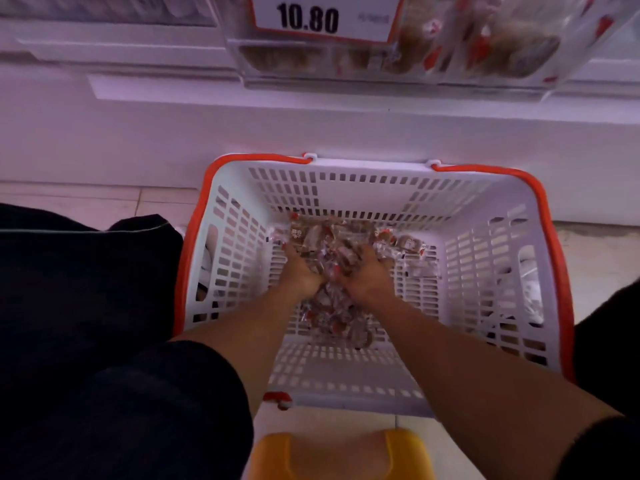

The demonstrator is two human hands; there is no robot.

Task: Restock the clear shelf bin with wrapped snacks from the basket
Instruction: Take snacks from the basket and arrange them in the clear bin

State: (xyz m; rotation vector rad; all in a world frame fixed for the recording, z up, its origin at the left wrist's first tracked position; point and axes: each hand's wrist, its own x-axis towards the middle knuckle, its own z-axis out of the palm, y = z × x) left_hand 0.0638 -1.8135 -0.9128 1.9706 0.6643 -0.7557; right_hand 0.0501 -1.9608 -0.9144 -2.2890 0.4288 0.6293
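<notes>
Your white shelf unit (242, 133) runs across the top of the view, its base meeting the pale tiled floor (595, 251). Pushed up against that base sits the white slotted basket (485, 258) with its orange handles (550, 216) folded down along the rim. Your dark-clad legs (104, 341) flank the basket on either side, and a yellow stool (339, 455) shows at the bottom edge between them.

Above the basket, the clear shelf bin (485, 46) hangs at the front of the shelf; wrapped brown pieces with red marks show through its wall, and a price card (325, 15) reading 10.80 is fixed to its left part.

On the basket's floor lies a loose heap of wrapped snacks (332, 237), clear wrappers with red ends over brown contents, spread from the far wall toward you.

Both of your forearms reach down into the basket. Your left hand (301, 271) and right hand (363, 271) lie side by side in the middle of the heap, nearly touching. The fingers (381, 261) of each hand curl down into the pile around a bunch of snacks, so the tips are buried and hidden among the wrappers.
</notes>
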